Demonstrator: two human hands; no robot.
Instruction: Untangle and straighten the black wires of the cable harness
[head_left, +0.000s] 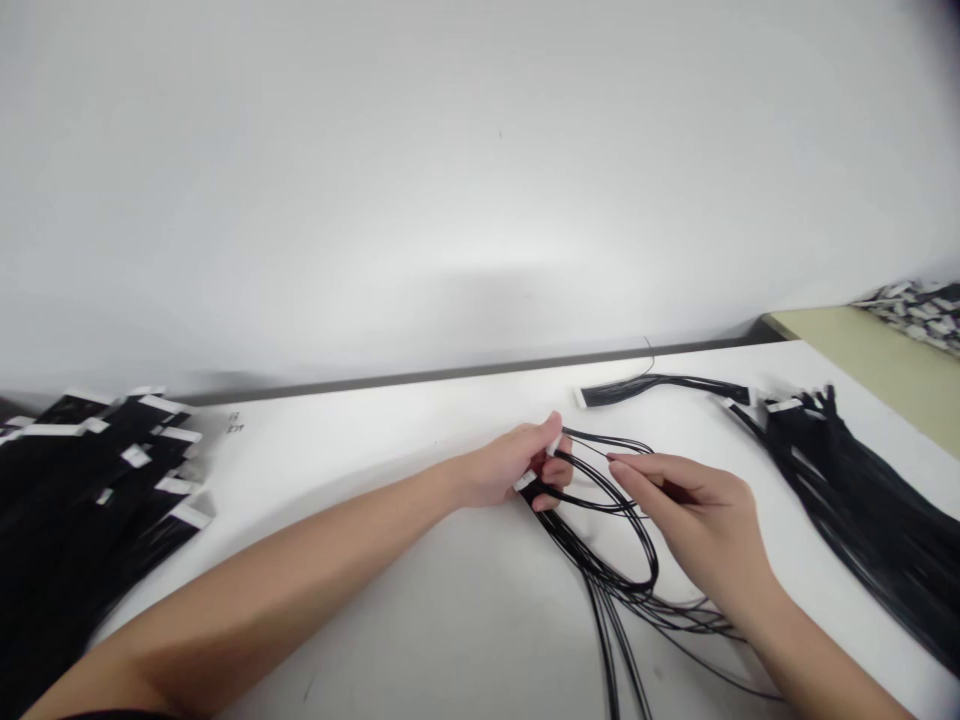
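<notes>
The heap of black wires at the left of the table is cut off by the picture's edge and blurred, so single strands cannot be told apart; only the white tags on it stand out. Another heap of wires lies right of the hands and also runs out of view, and the small pile far right on the yellowish surface is too blurred to name. The table is white and plain, with a dark strip along its far edge and a pale, bare wall behind it. A short wire bundle with a white plug lies beyond the hands, near that strip. The left hand is curled, its thumb and fingers pinching the white-plugged end of a looped wire bundle. The right hand lies just beside it, fingers loosely stretched and close together, the fingertips touching the loop's strands; whether they grip any cannot be told. The loop rests on the table between the hands, its loose ends trailing toward the near edge.
</notes>
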